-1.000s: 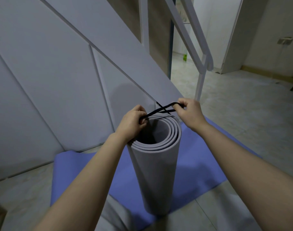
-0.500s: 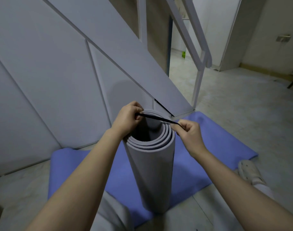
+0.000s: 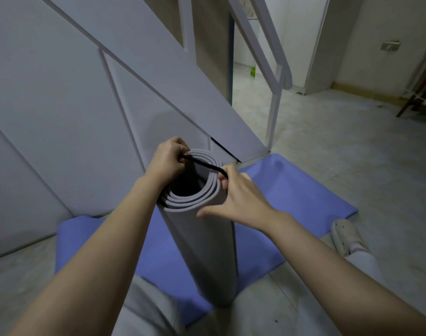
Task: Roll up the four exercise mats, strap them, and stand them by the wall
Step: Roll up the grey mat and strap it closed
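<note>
A rolled grey mat (image 3: 207, 248) stands upright on end in front of me, its open top facing the camera. A black strap (image 3: 202, 164) stretches taut across that top opening. My left hand (image 3: 167, 162) grips the strap's far-left end at the roll's rim. My right hand (image 3: 233, 197) pinches the strap's other end at the right rim, thumb spread along the roll's outer wall. A blue mat (image 3: 292, 190) lies flat on the floor beneath and behind the roll.
A panelled grey stair wall (image 3: 61, 105) rises close on the left, with a white handrail post (image 3: 272, 117) behind the roll. My shoe (image 3: 347, 236) rests at the blue mat's right edge. Tiled floor (image 3: 352, 146) spreads to the right.
My right hand has dropped from above the roll to its right rim, pulling the strap down flat across the opening. The crossed loop seen earlier is gone. The camera moved closer.
</note>
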A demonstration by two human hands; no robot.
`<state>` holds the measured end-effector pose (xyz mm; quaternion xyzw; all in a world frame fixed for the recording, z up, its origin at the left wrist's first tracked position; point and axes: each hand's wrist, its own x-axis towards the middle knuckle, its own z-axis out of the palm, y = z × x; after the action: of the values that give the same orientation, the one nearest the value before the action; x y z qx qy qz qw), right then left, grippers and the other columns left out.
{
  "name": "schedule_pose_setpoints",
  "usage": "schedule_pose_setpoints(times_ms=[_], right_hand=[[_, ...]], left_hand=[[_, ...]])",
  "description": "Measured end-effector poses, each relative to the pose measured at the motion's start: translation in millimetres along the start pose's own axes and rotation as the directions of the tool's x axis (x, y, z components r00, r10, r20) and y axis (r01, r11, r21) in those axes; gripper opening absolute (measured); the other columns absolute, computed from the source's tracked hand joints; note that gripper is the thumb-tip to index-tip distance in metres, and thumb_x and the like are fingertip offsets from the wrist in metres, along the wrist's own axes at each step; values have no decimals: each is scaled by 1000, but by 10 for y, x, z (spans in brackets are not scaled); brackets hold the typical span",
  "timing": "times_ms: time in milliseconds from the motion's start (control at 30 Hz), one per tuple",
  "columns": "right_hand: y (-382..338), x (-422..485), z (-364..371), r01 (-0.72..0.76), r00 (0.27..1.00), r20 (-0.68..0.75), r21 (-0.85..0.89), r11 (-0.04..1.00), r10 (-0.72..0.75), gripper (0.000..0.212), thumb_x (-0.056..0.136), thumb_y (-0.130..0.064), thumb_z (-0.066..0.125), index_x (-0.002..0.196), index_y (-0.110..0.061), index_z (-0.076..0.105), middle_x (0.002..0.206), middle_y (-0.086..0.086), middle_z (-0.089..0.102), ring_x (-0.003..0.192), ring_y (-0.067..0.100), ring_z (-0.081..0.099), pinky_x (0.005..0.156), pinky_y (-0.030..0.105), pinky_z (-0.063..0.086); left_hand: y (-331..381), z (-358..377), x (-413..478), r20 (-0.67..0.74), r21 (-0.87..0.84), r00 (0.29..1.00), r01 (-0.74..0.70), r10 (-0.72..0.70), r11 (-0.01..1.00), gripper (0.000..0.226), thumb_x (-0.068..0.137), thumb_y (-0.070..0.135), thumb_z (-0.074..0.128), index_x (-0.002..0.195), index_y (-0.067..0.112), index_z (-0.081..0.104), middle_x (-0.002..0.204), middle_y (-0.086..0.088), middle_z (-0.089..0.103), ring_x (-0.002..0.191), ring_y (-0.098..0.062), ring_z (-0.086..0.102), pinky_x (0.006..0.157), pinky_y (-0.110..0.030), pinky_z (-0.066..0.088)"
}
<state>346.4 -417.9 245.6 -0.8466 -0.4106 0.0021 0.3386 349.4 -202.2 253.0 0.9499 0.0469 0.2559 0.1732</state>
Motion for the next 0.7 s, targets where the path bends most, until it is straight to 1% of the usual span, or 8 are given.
schedule_pose_setpoints(times_ms=[100, 133, 200, 267, 400, 500, 600, 700], right_hand=[[-47, 84, -53, 26, 998, 53, -36, 999, -24, 101, 61, -61, 77, 142, -25, 28, 135, -5, 46, 122, 14, 39, 100, 30, 30], [-53, 125, -68, 46, 996, 77, -85, 995, -39, 101, 62, -63, 76, 144, -29, 28, 139, -5, 44, 125, 14, 38, 103, 30, 29], [-38, 209, -96, 51, 993, 112, -178, 983, -32, 95, 59, -66, 75, 139, -28, 40, 134, -4, 51, 123, 17, 46, 101, 30, 33], [26, 262, -128, 14, 995, 95, -201, 979, 5, 85, 56, -68, 75, 126, -25, 52, 120, -4, 59, 112, 18, 54, 90, 29, 37], [221, 273, -179, -44, 997, 51, -184, 982, 54, 77, 57, -69, 73, 119, -27, 55, 113, -5, 59, 106, 17, 54, 81, 27, 37], [348, 287, -208, -66, 996, 50, -149, 987, 74, 76, 56, -70, 72, 118, -30, 55, 105, -6, 56, 103, 16, 53, 80, 26, 39], [492, 288, -276, -86, 995, 36, -115, 990, 91, 70, 57, -67, 74, 114, -32, 56, 96, -11, 52, 98, 14, 52, 79, 26, 39], [568, 285, -287, -89, 995, 28, -100, 991, 92, 69, 57, -65, 75, 114, -31, 57, 99, -10, 54, 97, 13, 51, 83, 27, 41]], left_hand=[[-42, -24, -18, -9, 10, 1000, 9, -8, 1000, 23, 68, -18, 47, 75, -11, 68, 99, -19, 63, 85, -34, 60, 69, -23, 34], [-43, -30, -22, -10, 7, 1000, 12, -12, 1000, 23, 68, -18, 47, 74, -11, 68, 99, -19, 63, 85, -34, 60, 69, -22, 33], [-31, -40, -25, 4, -13, 1000, 7, -7, 1000, 22, 68, -19, 47, 72, -11, 67, 98, -20, 64, 85, -33, 60, 68, -21, 32], [-5, -57, -35, 25, -61, 1000, -10, 11, 998, 20, 67, -18, 48, 65, -7, 65, 93, -19, 62, 83, -30, 58, 66, -20, 30], [72, -93, -54, 60, -173, 998, -9, 20, 985, 43, 73, -10, 54, 49, 23, 40, 79, -6, 45, 70, -21, 43, 58, -22, 28], [126, -138, -47, 170, -263, 985, 88, -43, 961, 31, 72, 11, 56, 49, 20, 36, 70, 1, 42, 61, -16, 42, 57, -21, 31], [134, -261, -70, 296, -450, 943, 280, -154, 848, 17, 65, 20, 53, 51, 18, 44, 49, 11, 43, 46, -3, 37, 49, -17, 29], [64, -347, -148, 403, -454, 912, 275, -79, 847, 24, 69, 21, 55, 48, 20, 43, 43, 12, 38, 45, -3, 33, 48, -16, 26]])
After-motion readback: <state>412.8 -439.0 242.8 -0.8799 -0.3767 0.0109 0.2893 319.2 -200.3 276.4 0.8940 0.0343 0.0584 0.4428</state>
